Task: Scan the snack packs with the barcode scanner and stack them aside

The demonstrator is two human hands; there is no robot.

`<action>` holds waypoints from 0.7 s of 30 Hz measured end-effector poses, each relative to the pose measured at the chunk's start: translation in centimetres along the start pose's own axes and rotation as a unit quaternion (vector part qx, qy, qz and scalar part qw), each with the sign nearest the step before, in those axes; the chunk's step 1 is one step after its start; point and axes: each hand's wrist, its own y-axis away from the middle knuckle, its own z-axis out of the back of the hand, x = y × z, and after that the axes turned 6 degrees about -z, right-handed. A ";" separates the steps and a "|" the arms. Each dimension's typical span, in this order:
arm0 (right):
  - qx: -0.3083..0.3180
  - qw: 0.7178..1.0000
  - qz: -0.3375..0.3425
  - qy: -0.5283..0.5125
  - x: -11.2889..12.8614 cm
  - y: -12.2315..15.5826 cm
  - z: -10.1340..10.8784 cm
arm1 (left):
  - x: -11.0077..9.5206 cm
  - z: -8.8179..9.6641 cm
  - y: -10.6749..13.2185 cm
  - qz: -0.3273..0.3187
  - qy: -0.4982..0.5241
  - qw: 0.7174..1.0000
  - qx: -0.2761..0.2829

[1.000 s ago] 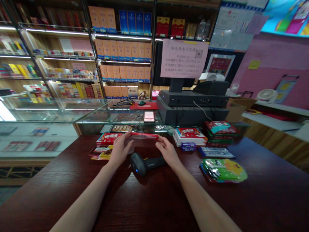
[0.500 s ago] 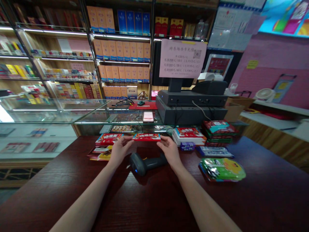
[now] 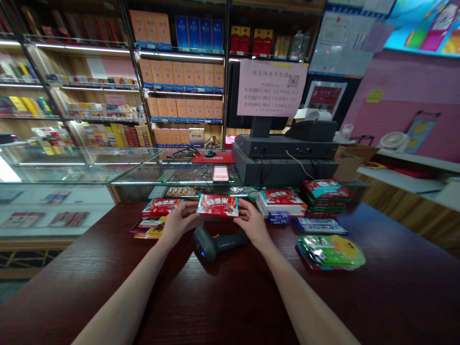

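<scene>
A flat red snack box [image 3: 217, 206] with white lettering is held up between my two hands, its printed front tilted toward me. My left hand [image 3: 178, 223] grips its left end and my right hand [image 3: 253, 223] its right end, thumbs at the lower edge. Below it, a dark barcode scanner [image 3: 215, 243] with a small blue light lies on the brown table [image 3: 201, 306]. Beside my left hand, a similar red box [image 3: 158, 206] rests on flat yellow and red packets [image 3: 147, 227]. Right of my right hand is a stack of red and white boxes [image 3: 280, 199].
To the right lie a purple packet [image 3: 279, 218], a blue wrapped bar [image 3: 321, 225], a green pouch [image 3: 330, 251] and a pile of dark red packs [image 3: 326, 196]. A cash register [image 3: 283, 160] with a sign-covered screen and a glass display counter [image 3: 172, 175] stand behind.
The red box has tilted so that its printed face now shows far more than before. Both hands keep hold of its ends and have barely shifted.
</scene>
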 end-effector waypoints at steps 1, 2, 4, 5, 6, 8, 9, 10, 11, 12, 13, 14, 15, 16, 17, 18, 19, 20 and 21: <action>-0.005 1.000 0.000 -0.001 -0.1 -0.1 0.0 | 0.0 0.0 0.0 0.002 0.002 1.000 0.006; -0.008 1.000 -0.001 -0.003 -0.2 -0.1 0.0 | -0.1 0.1 0.0 0.002 0.001 1.000 0.011; -0.004 1.000 -0.007 -0.005 -0.4 -0.2 0.0 | -0.1 0.2 0.0 -0.004 -0.011 1.000 0.017; 0.001 1.000 -0.010 -0.005 -0.5 -0.3 0.0 | -0.1 0.2 0.1 -0.010 -0.021 1.000 0.020; 0.006 1.000 -0.014 -0.003 -0.5 -0.3 0.0 | 0.0 0.3 0.1 -0.016 -0.031 0.999 0.022; 0.012 1.000 -0.021 0.001 -0.6 -0.4 0.1 | 0.1 0.4 0.1 -0.029 -0.048 0.998 0.026; 0.013 1.000 -0.026 0.003 -0.6 -0.4 0.1 | 0.1 0.5 0.1 -0.036 -0.054 0.998 0.027; 0.014 0.999 -0.033 0.004 -0.7 -0.5 0.1 | 0.2 0.5 0.1 -0.043 -0.059 0.997 0.028; 0.016 0.999 -0.040 0.006 -0.6 -0.5 0.2 | 0.3 0.6 0.1 -0.049 -0.066 0.996 0.031; 0.020 0.999 -0.047 0.009 -0.6 -0.5 0.2 | 0.4 0.7 0.1 -0.055 -0.075 0.995 0.032; 0.024 0.998 -0.052 0.015 -0.5 -0.5 0.3 | 0.5 0.8 0.1 -0.060 -0.086 0.994 0.032; 0.030 0.998 -0.056 0.022 -0.4 -0.4 0.4 | 0.6 0.8 0.1 -0.064 -0.097 0.993 0.031; 0.034 0.997 -0.056 0.030 -0.3 -0.3 0.4 | 0.6 0.9 0.0 -0.068 -0.108 0.991 0.031; 0.038 0.997 -0.054 0.038 -0.2 -0.2 0.5 | 0.7 1.0 0.0 -0.072 -0.118 0.990 0.031; 0.040 0.997 -0.049 0.046 0.0 -0.1 0.6 | 0.7 1.1 0.0 -0.076 -0.125 0.989 0.032; 0.043 0.997 -0.041 0.055 0.1 0.0 0.6 | 0.8 1.1 0.0 -0.079 -0.131 0.988 0.035; 0.045 0.996 -0.031 0.065 0.3 0.1 0.7 | 0.8 1.2 0.0 -0.082 -0.133 0.987 0.040; 0.047 0.996 -0.021 0.075 0.4 0.1 0.7 | 0.9 1.2 0.1 -0.084 -0.134 0.987 0.042; 0.049 0.995 -0.013 0.085 0.5 0.2 0.7 | 0.9 1.2 0.1 -0.087 -0.133 0.986 0.043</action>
